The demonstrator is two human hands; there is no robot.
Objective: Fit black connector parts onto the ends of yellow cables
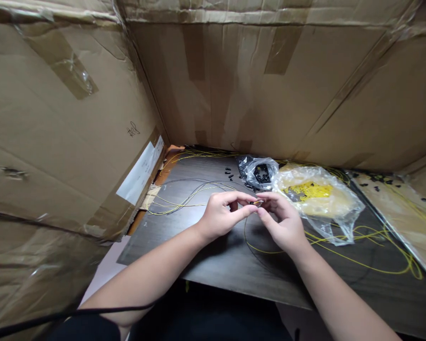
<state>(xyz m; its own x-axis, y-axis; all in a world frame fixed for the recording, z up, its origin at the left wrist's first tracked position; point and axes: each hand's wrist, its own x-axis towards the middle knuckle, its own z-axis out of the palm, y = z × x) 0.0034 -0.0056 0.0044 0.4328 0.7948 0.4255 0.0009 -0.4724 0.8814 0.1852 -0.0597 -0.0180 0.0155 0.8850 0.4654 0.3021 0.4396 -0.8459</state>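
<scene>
Both hands were together above the worktop (206, 255), the left hand (218, 220) and right hand (282, 222) pinching with their fingertips the end of a thin yellow wire (255, 247). A small dark piece (252, 203) sat at that end, and which hand gripped it was too small to tell. The rest of the wire looped down under the right wrist.

The piece looked easy to drop, and on so dark a surface it would likely be hard to find among the loose black parts (230, 174). The trailing loop could snag a forearm or tangle with the other yellow wires (177, 204).

The worktop was dark wood-grain. Near the hands lay a clear bag of black parts (259, 171), and just beside it a larger bag of yellow wires (315, 194). Taped cardboard walls (74, 142) closed in the left and back. A cardboard sheet (404, 208) lay at the right.
</scene>
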